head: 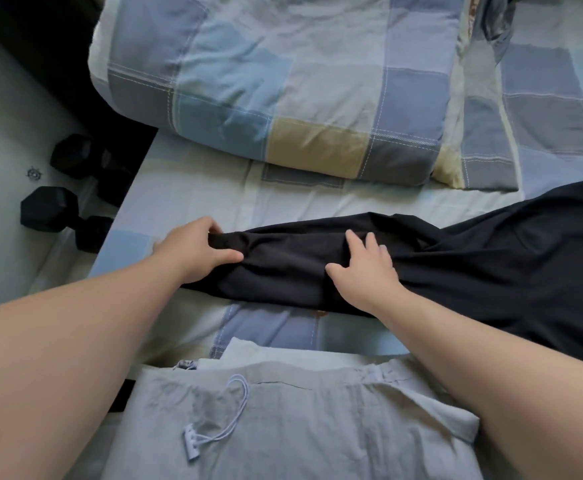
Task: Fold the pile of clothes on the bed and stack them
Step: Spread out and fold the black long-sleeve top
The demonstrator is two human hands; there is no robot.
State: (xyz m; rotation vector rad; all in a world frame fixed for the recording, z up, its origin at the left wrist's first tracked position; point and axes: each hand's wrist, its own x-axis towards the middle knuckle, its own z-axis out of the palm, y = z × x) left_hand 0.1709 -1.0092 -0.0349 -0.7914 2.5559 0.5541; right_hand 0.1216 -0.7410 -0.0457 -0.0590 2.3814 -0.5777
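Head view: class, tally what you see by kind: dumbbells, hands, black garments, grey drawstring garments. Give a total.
Dumbbells: 2
Hands: 2 (left hand, right hand)
Black garment: 1
Grey drawstring garment: 1
Total: 6

Noted black jersey garment (491, 271) across checked cotton bedsheet (186, 206); folded checked quilt (283, 81) behind it; grey drawstring trousers (300, 427) in front; two black hexagonal dumbbells (65, 216) on floor, left of bed.

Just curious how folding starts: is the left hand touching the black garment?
Touching. The head view shows the left hand pinching the end of the black garment.
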